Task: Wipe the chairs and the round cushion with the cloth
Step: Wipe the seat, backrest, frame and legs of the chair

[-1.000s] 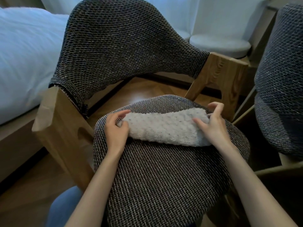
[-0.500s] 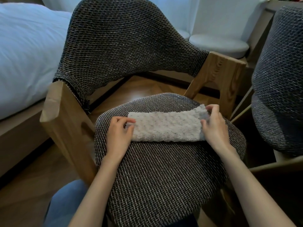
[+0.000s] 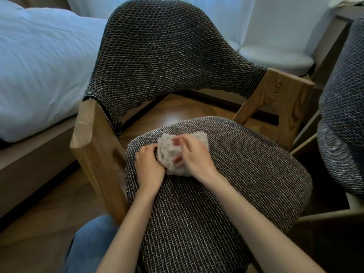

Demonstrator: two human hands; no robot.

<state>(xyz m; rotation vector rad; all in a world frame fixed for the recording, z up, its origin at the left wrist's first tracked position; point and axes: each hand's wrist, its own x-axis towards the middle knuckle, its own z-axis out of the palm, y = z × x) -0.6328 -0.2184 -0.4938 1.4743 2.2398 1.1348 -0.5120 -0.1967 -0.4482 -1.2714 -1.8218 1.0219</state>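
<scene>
- Far left: white bed point(image 3: 39, 66), just beside the chair point(image 3: 236, 194).
- On the seat's rear left part: left hand point(image 3: 149, 166), fingers curled into the left edge of the cloth point(image 3: 165, 151).
- Cloth bunched up on the seat, clamped between both hands.
- Right hand point(image 3: 195, 156) close against the left, gripping the cloth from above.
- Behind, right of the backrest: white round cushion point(image 3: 275, 60).
- Far right edge: second chair point(image 3: 342, 115).
</scene>
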